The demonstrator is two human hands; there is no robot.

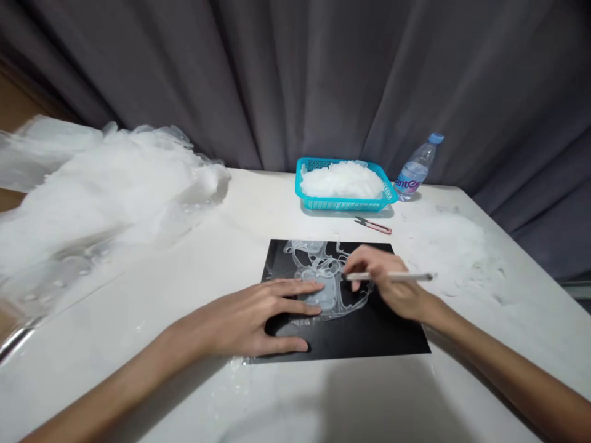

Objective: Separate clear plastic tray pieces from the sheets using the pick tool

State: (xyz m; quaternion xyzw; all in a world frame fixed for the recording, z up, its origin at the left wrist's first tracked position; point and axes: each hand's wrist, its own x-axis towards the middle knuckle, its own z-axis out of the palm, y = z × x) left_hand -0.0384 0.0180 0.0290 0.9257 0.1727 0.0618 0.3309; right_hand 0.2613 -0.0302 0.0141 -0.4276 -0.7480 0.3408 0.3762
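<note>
A black mat (369,335) lies on the white table (184,271) in front of me. On it rests a translucent, cut-out plastic piece (323,271). My left hand (258,314) lies flat with fingers stretched out, pressing the near part of the plastic piece against the mat. My right hand (388,280) is closed in a pinch on a thin white pen-like tool (392,277), whose tip touches the plastic piece just right of my left fingertips.
A turquoise basket (344,203) with white translucent scraps stands behind the mat. Small pink-handled snips (375,226) lie before it. A water bottle (415,169) leans at the back right. A large heap of clear plastic (101,184) fills the left. Loose scraps (452,252) lie right.
</note>
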